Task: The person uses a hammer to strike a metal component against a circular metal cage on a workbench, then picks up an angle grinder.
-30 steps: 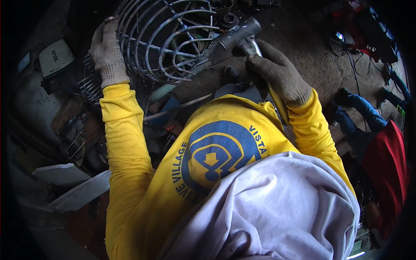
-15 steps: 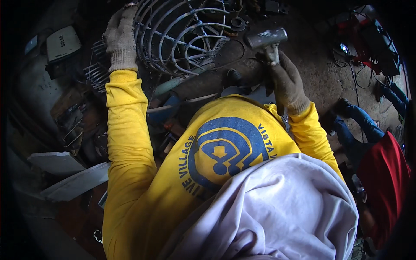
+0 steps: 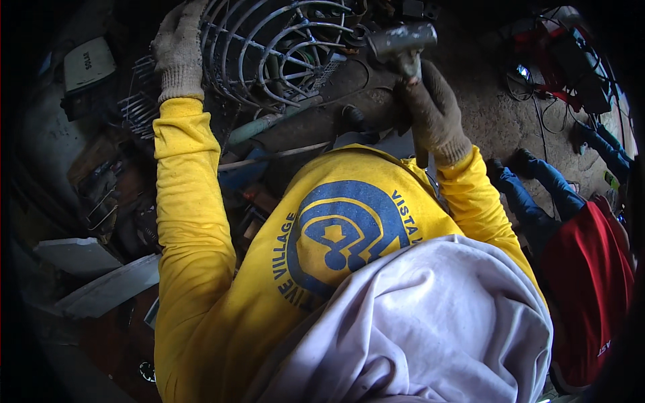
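Observation:
Brown work gloves cover both of my hands. My left hand (image 3: 179,57) lies along the left side of a round cage of curved metal bars (image 3: 306,27), its fingers curled at the rim; the fingertips run past the upper edge of the picture. In my right hand (image 3: 435,121) a hammer (image 3: 403,41) with a thick cylindrical head is gripped by its handle, the head raised up and to the right of the cage. A gap separates the hammer from the bars. Most of the handle is hidden behind the glove.
A green pipe (image 3: 265,126) lies below the cage. Left of it are a metal rack (image 3: 138,101), a pale-lidded box (image 3: 89,64) and white panels (image 3: 111,289). At right stand a red-and-black machine (image 3: 581,67) with cables and a person in a red top (image 3: 591,282).
The whole view has shifted slightly, with both hands and the cage appearing a little higher and farther left. The hammer stays in my right hand, its head a bit higher.

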Demonstrator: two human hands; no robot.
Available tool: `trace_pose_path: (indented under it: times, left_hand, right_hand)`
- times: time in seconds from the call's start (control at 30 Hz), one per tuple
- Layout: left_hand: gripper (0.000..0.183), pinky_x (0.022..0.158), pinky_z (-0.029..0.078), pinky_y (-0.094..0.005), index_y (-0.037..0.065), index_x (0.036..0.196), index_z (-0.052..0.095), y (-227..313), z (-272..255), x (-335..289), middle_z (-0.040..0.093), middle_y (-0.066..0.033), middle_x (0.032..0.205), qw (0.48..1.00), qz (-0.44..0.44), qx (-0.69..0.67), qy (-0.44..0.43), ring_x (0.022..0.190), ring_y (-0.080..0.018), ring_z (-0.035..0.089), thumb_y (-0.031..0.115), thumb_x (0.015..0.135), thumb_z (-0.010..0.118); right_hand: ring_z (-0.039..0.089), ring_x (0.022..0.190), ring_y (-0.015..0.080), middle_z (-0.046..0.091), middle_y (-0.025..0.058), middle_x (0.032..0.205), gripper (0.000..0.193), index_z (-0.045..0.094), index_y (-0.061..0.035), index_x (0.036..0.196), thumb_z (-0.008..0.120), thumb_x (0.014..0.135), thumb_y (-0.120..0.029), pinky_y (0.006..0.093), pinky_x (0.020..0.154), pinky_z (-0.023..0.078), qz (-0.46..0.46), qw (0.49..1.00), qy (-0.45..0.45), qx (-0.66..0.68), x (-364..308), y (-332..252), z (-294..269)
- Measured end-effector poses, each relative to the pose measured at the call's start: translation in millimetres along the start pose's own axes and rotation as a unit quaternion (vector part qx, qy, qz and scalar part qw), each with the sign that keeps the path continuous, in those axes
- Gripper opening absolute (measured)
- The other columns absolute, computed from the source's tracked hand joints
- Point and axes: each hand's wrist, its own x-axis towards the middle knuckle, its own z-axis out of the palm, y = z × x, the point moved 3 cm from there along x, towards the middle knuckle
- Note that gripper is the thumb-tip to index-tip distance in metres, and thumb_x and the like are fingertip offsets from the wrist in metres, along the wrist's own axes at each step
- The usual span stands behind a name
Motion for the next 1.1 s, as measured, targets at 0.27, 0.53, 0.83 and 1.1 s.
trace_pose_path:
  times: [0.27,0.53,0.83,1.1]
  left_hand:
    - [0.055,0.106,0.044,-0.0329,0.001,0.124,0.070,-4.6,3.5,0.1,0.072,-0.0115,0.121,0.995,-0.033,-0.091,-0.007,0.114,-0.0216,0.065,0.045,0.089,0.072]
    - [0.054,0.104,0.046,-0.0328,0.001,0.125,0.069,-8.2,6.3,-1.1,0.073,-0.0102,0.118,0.985,-0.063,-0.157,-0.017,0.110,-0.0208,0.065,0.042,0.090,0.073]
    - [0.058,0.104,0.045,-0.0337,0.001,0.123,0.071,17.4,2.4,-10.4,0.071,-0.0131,0.120,0.999,-0.036,0.002,-0.009,0.112,-0.0226,0.065,0.048,0.090,0.070]
    - [0.057,0.104,0.044,-0.0339,0.000,0.123,0.071,12.9,2.4,-7.8,0.071,-0.0121,0.121,0.999,-0.039,-0.008,0.002,0.112,-0.0221,0.064,0.047,0.089,0.071]
  right_hand:
    - [0.055,0.067,0.0068,0.061,0.0001,0.081,0.035,0.061,-0.0052,0.124,0.061,0.102,-0.033,0.0239,0.057,0.044,0.116,0.993,-0.021,-0.009,5.3,-17.4,1.9]
    - [0.055,0.063,0.0068,0.061,-0.0006,0.078,0.034,0.060,-0.0049,0.124,0.062,0.102,-0.032,0.0226,0.054,0.043,0.080,0.995,0.007,0.054,10.5,-22.5,-0.2]
    - [0.057,0.063,0.0091,0.062,0.0028,0.079,0.037,0.061,-0.0033,0.122,0.064,0.101,-0.034,0.0253,0.053,0.046,0.097,0.995,-0.006,-0.011,8.0,-30.4,-14.9]
    - [0.056,0.064,0.0069,0.061,0.0007,0.078,0.037,0.062,-0.0029,0.123,0.062,0.102,-0.034,0.0240,0.054,0.043,0.182,0.982,-0.044,-0.019,11.6,-38.6,-11.8]
